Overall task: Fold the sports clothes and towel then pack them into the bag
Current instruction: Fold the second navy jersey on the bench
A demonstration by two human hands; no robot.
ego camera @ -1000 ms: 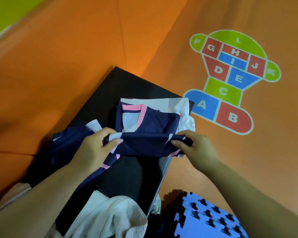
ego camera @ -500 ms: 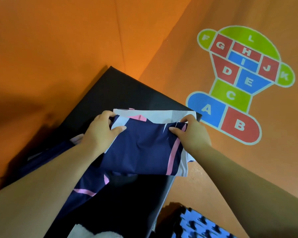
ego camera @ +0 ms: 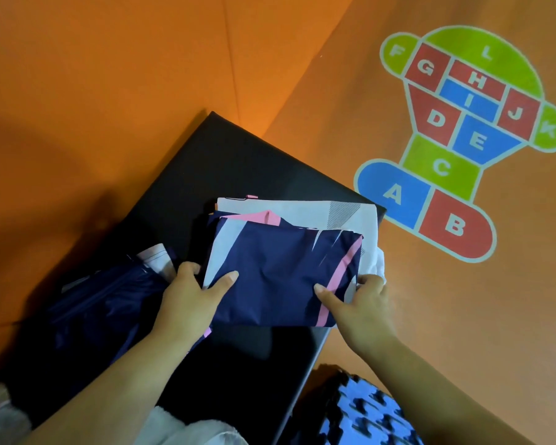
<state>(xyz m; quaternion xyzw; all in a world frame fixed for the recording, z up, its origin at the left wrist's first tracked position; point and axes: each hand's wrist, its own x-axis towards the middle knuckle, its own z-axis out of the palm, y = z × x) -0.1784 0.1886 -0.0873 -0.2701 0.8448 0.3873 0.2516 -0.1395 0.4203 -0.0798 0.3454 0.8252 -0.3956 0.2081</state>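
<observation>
A navy sports shirt (ego camera: 276, 277) with pink and white stripes lies folded into a rectangle on the black mat (ego camera: 238, 162). My left hand (ego camera: 193, 297) pinches its left edge, thumb on top and fingers under. My right hand (ego camera: 360, 303) pinches its right edge the same way. Under and behind it lies a folded white garment (ego camera: 302, 208). A second navy garment (ego camera: 103, 303) lies crumpled at the left of the mat. A white towel (ego camera: 187, 431) shows at the bottom edge.
The black mat sits on an orange floor (ego camera: 463, 316) in a corner of orange walls. A coloured hopscotch print (ego camera: 463, 133) marks the floor at the right. Blue foam puzzle tiles (ego camera: 366, 415) lie at the bottom right.
The shirt's near edge was lifted and folded over toward the collar, making a compact rectangle. Both hands then slid back to the near side edges of it.
</observation>
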